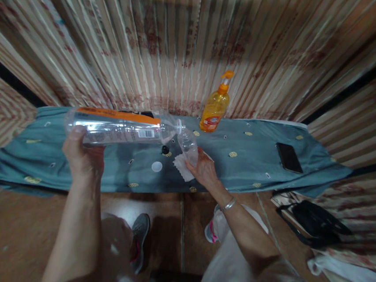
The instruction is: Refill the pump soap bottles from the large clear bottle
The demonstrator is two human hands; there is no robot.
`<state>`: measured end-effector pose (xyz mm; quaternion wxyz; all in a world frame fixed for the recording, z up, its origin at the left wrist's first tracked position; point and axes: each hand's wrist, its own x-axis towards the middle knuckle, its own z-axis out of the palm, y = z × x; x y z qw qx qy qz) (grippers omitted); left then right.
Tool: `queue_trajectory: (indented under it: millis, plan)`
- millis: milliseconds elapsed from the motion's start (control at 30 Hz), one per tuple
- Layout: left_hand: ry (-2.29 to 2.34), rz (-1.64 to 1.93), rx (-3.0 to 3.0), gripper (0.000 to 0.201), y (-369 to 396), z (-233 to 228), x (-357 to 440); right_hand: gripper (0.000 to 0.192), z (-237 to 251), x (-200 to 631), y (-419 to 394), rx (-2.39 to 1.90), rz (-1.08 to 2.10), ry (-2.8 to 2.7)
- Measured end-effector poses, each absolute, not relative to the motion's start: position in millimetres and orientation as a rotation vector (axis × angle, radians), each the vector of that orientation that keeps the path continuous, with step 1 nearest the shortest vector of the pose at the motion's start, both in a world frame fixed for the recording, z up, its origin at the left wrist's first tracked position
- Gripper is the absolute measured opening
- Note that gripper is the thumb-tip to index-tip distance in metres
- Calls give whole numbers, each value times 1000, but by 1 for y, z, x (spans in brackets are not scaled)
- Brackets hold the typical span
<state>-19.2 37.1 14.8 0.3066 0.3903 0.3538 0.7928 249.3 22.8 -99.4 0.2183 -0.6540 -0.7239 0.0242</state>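
My left hand [82, 153] is wrapped round the base end of a large clear plastic bottle [119, 130] with an orange and silvery label. The bottle lies sideways in the air above the table, its neck pointing right. Close to that mouth is a small clear plastic container [187, 143], tilted, in my right hand [205, 167]. A white tissue or cloth with a jagged edge [183, 167] is also in my right fingers, under the container. Whether the two mouths touch, I cannot tell. Below the bottle's neck are a small black piece [165, 150] and a white round disc [156, 166].
A pump bottle of orange liquid [215, 110] stands at the back of the table, which has a teal patterned cloth [237, 177]. A black phone [288, 158] lies on the right. Pleated curtains [167, 46] enclose the back and sides. A black bag [316, 220] is at lower right.
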Motion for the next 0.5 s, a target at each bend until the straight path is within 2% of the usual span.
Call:
queue_trajectory:
  millis: [500]
  plan:
    - [915,2097,1032,35,39,12,-21,66,-96,248,22,-1837,99,-2012]
